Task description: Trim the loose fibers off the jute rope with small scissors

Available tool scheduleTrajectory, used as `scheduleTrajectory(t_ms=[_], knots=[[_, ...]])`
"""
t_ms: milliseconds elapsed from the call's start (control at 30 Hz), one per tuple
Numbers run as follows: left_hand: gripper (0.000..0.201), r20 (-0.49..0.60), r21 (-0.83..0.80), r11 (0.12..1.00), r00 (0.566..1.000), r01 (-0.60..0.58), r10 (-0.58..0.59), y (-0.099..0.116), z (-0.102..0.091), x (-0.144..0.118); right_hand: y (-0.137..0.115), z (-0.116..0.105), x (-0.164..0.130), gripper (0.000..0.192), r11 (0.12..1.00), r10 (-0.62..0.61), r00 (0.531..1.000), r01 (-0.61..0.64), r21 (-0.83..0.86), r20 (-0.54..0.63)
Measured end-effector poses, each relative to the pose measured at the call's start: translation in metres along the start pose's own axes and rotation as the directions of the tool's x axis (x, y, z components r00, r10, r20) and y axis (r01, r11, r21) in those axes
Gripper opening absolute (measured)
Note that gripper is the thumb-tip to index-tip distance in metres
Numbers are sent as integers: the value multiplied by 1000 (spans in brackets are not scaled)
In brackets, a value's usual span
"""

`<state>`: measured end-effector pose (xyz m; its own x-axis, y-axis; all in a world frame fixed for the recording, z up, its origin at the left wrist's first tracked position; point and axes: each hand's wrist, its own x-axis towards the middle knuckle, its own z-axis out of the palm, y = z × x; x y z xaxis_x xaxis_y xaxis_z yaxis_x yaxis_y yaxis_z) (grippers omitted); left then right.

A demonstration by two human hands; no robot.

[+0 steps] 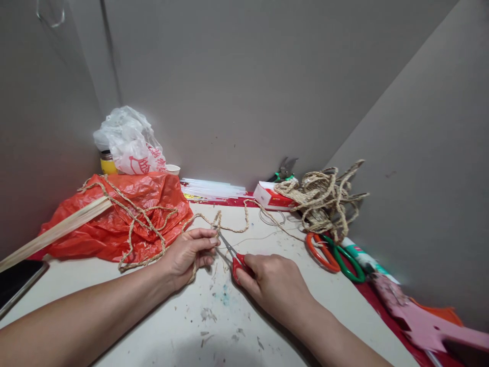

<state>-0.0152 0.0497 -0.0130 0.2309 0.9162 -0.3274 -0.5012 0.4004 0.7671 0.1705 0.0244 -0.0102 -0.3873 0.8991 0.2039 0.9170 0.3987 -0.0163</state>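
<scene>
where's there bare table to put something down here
The widest bare patch of table lies in front between the two forearms, only dusted with scraps. A smaller one sits right of the right hand, before the orange and green scissors. The back is crowded: red plastic bag, twine bundle, glue sticks. The left hand pinches twine there.

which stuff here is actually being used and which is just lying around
In use:
- braided straw-coloured twine, pinched by the left hand
- small red-handled scissors, held in the right hand, blades at the twine

Lying about:
- red plastic bag
- tangled bundle of twine
- orange and green scissor handles
- white plastic bag
- clear glue sticks
- red and white box
</scene>
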Motion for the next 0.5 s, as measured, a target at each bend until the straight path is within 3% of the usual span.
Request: scheduleTrajectory(t_ms=[267, 500], knots=[[14, -1, 6, 1000, 1000, 0, 0, 1, -1, 1, 2, 0, -1, 29, 996, 18, 998, -22, 82, 54], [11, 53, -7, 1000, 998, 17, -16, 2, 0, -1, 1, -1, 2, 24, 995, 44, 998, -41, 95, -35]])
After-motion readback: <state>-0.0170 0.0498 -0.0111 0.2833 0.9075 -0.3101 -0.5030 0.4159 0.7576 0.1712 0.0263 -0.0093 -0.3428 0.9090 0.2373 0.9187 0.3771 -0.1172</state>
